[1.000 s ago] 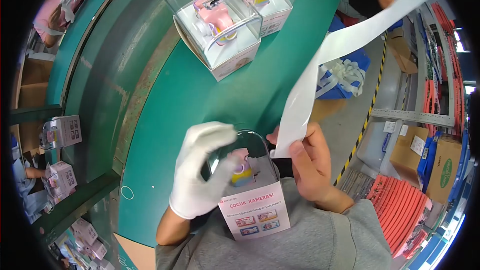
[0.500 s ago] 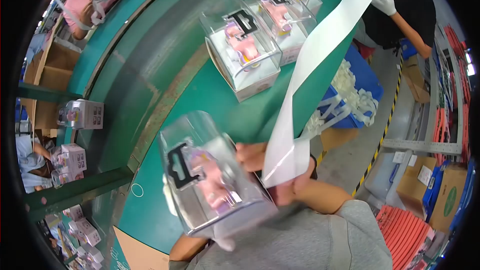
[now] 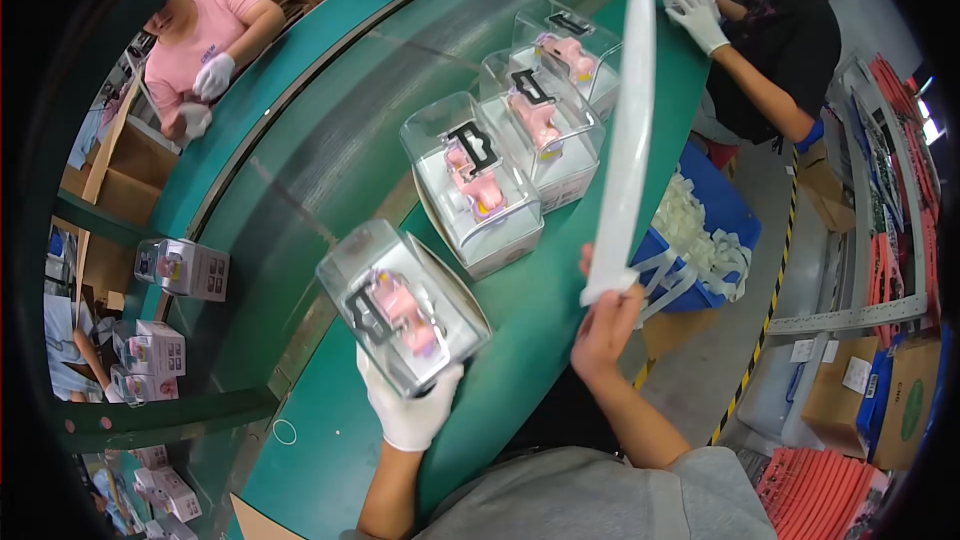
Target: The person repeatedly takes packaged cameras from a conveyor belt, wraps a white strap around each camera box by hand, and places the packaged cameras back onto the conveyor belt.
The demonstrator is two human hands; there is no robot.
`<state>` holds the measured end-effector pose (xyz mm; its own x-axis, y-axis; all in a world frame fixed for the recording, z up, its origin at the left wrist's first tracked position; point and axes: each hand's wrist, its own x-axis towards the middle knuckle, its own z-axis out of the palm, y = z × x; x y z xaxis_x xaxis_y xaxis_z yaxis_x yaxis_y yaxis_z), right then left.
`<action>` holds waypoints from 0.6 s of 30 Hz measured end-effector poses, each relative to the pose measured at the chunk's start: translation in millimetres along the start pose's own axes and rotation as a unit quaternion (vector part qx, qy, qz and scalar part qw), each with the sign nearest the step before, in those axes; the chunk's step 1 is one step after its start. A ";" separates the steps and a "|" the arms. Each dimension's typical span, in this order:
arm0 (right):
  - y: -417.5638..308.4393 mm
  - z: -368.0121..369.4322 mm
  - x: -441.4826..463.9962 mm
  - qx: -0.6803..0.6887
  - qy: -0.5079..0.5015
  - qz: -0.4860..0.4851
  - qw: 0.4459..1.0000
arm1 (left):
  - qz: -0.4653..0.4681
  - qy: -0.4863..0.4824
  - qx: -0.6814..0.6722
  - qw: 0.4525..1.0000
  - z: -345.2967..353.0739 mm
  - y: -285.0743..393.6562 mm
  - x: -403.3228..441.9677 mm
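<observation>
My left hand (image 3: 408, 408), in a white glove, grips the near end of a toy box (image 3: 400, 325) with a clear plastic cover, a black hang tab and a pink figure inside. The box sits tilted over the green table. My bare right hand (image 3: 607, 330) is closed on the lower end of a long white strip (image 3: 630, 140), which rises past the top of the view. Beyond my left hand, a row of similar boxes stands on the table, the nearest box (image 3: 475, 185) just past the held one.
A blue bin (image 3: 745, 215) of crumpled white strips stands right of the table (image 3: 330, 440). A person in black (image 3: 780, 50) works at the far right, another in pink (image 3: 200, 50) across the conveyor (image 3: 300, 180). A green metal beam (image 3: 170, 422) crosses at left.
My left hand has carried the box forward, away from my body. My right hand has moved right, off the box, with the strip now pulled nearly straight.
</observation>
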<state>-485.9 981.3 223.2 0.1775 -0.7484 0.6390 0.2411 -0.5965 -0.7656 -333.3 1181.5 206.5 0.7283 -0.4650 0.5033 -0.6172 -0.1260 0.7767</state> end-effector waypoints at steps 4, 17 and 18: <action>8.9 -19.1 26.2 -0.035 0.019 0.028 0.999 | -0.013 -0.014 -0.061 0.998 26.4 6.3 28.2; -5.8 -21.9 33.9 -0.010 -0.001 0.070 0.997 | 0.127 0.069 -0.060 0.988 142.3 64.4 103.4; -2.5 -24.1 28.8 0.013 -0.002 0.099 0.995 | 0.122 0.079 -0.042 0.988 130.4 55.9 103.3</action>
